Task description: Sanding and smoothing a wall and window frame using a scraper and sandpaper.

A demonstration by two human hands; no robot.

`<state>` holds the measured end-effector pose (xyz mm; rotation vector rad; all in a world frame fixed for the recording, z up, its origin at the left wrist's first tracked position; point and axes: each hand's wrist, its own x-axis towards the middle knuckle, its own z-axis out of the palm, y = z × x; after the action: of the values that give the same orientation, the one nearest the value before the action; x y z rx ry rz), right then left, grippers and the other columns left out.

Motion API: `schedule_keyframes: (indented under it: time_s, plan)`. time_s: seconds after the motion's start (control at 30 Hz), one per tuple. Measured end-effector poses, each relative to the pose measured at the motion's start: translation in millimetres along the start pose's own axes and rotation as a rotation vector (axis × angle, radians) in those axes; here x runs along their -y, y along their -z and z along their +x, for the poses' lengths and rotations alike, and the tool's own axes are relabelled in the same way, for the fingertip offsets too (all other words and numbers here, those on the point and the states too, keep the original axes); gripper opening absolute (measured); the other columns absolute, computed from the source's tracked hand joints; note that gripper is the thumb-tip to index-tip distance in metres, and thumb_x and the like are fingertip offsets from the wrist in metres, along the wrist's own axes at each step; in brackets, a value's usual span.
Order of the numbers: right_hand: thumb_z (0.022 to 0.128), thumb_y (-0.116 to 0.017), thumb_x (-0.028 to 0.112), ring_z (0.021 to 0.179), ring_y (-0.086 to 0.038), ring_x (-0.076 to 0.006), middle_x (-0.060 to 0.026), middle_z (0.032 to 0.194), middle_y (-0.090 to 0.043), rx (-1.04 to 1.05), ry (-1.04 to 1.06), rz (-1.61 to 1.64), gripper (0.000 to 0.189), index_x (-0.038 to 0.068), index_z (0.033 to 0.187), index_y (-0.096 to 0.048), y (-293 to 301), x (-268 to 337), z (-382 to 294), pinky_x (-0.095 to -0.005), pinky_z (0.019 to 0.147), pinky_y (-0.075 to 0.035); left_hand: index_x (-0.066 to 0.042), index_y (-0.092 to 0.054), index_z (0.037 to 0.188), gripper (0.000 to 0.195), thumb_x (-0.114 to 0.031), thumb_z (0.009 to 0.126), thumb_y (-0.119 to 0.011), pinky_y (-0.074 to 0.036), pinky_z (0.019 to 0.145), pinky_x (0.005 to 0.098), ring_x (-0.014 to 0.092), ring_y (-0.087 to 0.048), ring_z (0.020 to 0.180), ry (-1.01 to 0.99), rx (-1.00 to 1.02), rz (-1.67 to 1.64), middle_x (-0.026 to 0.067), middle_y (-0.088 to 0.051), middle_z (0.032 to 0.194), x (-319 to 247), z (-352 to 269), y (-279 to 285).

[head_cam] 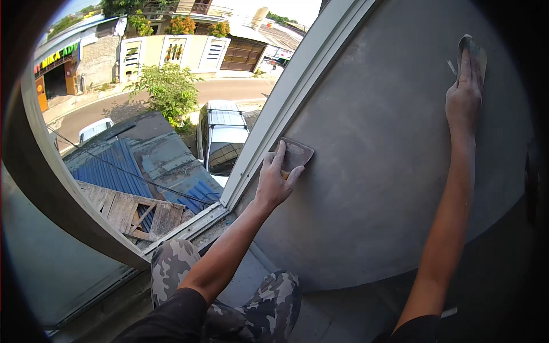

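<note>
A grey plastered wall (364, 141) fills the right half of the head view. My left hand (276, 176) holds a flat rectangular scraper blade (298, 154) near the wall's left edge, beside the white window frame; the fingers and thumb are whitened with dust. High at the right, my right hand (465, 92) lies along a second flat scraper (482, 64), its fingers extended over it against the wall. How the right thumb sits is hidden. A small pale mark or chip (451, 66) shows on the wall just left of that hand.
The window frame (296, 85) runs diagonally beside the wall, with a sill (188, 231) below. Outside and lower down are a roof with blue corrugated sheets (113, 167), weathered boards (165, 218), a tree, parked vehicles and a street. My knees in camouflage trousers are near the sill.
</note>
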<state>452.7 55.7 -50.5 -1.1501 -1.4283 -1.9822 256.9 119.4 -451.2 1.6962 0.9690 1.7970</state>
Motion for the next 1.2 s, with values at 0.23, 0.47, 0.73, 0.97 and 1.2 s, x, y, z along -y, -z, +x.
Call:
schedule_keyframes:
  time_s: [0.23,0.47,0.73,0.97,1.2]
  plan:
    - [0.105,-0.043,0.027,0.143,-0.04,-0.0262,-0.0035,0.153,-0.047,0.023,0.118,-0.126,0.044,0.016,0.148,-0.047,-54.8,46.4,-7.5,-0.0433,0.119,-0.031,0.003,-0.039,0.149,0.08,-0.037,0.089,-0.073,-0.05,0.088,0.0412,0.034,-0.06,0.094,-0.041,0.142,0.075,0.0227,-0.055,0.107,27.3,0.7,1.5]
    - [0.092,-0.052,0.017,0.144,-0.039,-0.0286,-0.017,0.147,-0.05,0.577,0.496,0.512,0.048,-0.002,0.135,-0.057,15.2,258.7,-233.4,-0.044,0.121,-0.027,0.003,-0.042,0.148,0.077,-0.034,0.088,-0.074,-0.049,0.09,0.041,0.037,-0.062,0.099,0.095,0.271,0.081,0.0253,-0.06,0.109,103.6,-70.5,22.0]
    - [0.096,-0.046,0.008,0.141,-0.043,-0.0249,-0.011,0.149,-0.05,0.259,0.272,-0.031,0.045,0.002,0.14,-0.053,-23.4,118.1,-26.6,-0.0423,0.119,-0.032,0.002,-0.045,0.146,0.075,-0.034,0.087,-0.075,-0.05,0.089,0.0416,0.037,-0.063,0.097,0.123,0.301,0.097,0.0247,-0.061,0.107,106.0,-73.0,34.6]
    - [0.101,-0.045,0.021,0.146,-0.036,-0.0292,-0.0143,0.152,-0.046,0.259,0.191,0.059,0.045,0.002,0.142,-0.051,-42.3,172.4,-54.8,-0.0453,0.121,-0.026,0.002,-0.044,0.146,0.076,-0.032,0.086,-0.076,-0.049,0.091,0.0412,0.038,-0.063,0.1,0.137,0.291,0.094,0.0257,-0.06,0.112,104.7,-68.1,30.5]
    - [0.093,-0.052,0.013,0.141,-0.044,-0.0278,-0.0165,0.145,-0.053,0.539,0.649,0.419,0.043,-0.001,0.133,-0.059,0.6,182.7,-145.5,-0.0425,0.119,-0.031,0.002,-0.044,0.147,0.077,-0.033,0.085,-0.076,-0.049,0.092,0.0421,0.039,-0.062,0.103,0.161,0.378,0.007,0.0264,-0.06,0.116,111.8,-67.4,36.9]
